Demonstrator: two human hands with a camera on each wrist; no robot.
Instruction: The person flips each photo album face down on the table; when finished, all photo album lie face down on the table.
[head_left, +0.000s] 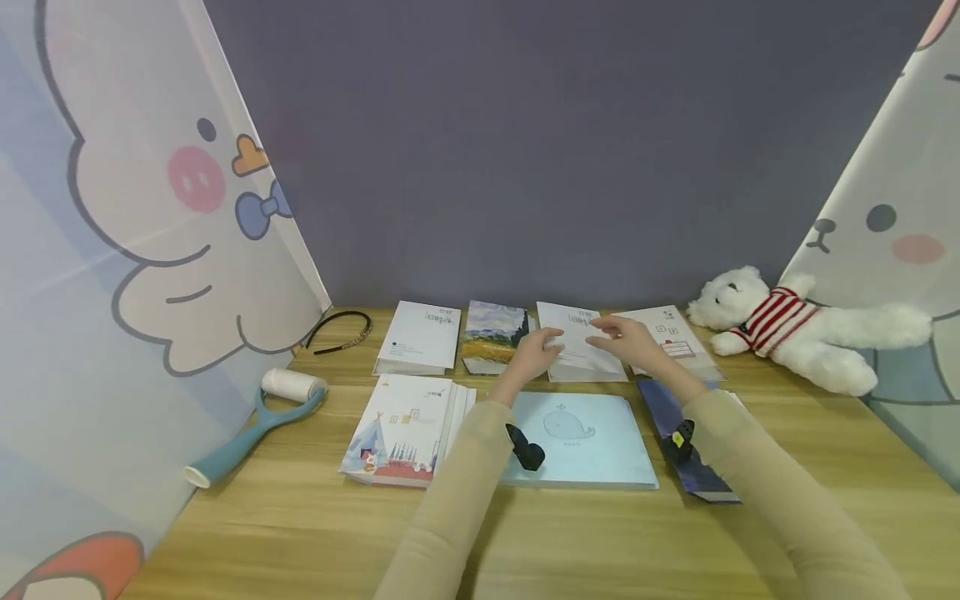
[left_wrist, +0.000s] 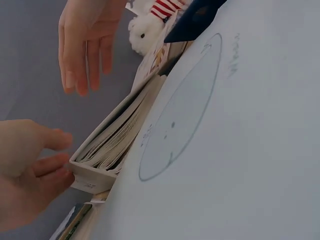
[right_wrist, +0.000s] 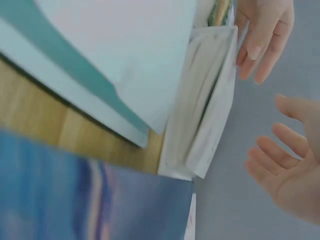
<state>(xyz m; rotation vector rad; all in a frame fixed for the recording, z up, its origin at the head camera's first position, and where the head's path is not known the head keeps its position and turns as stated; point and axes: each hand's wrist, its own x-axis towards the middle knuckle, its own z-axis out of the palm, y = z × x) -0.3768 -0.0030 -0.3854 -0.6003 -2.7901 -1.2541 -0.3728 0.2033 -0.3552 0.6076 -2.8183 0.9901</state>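
In the head view, the white booklet lay in the back row on the tabletop, just behind the pale blue whale book. The left hand touched the booklet's left edge, and the right hand hovered over its right half with fingers spread and nothing in them. The landscape book lay just left of the booklet, a patterned card just right of it, and a plush bear further right. A careless sweep by the right hand could have nudged the card or shifted the row.

In the left wrist view, the left hand had its fingertips against the booklet's corner, fingers lightly bent, apparently pressing rather than gripping. The booklet's pages fanned loosely, so a lift from that one corner could have let them splay or the cover bend. The right hand hung open above it, apart.

In the right wrist view, the right hand was open, palm toward the booklet, not touching it. The left hand rested straight fingers at its far edge. With only one side held, the booklet could have slid toward the whale book, which lay right against it.
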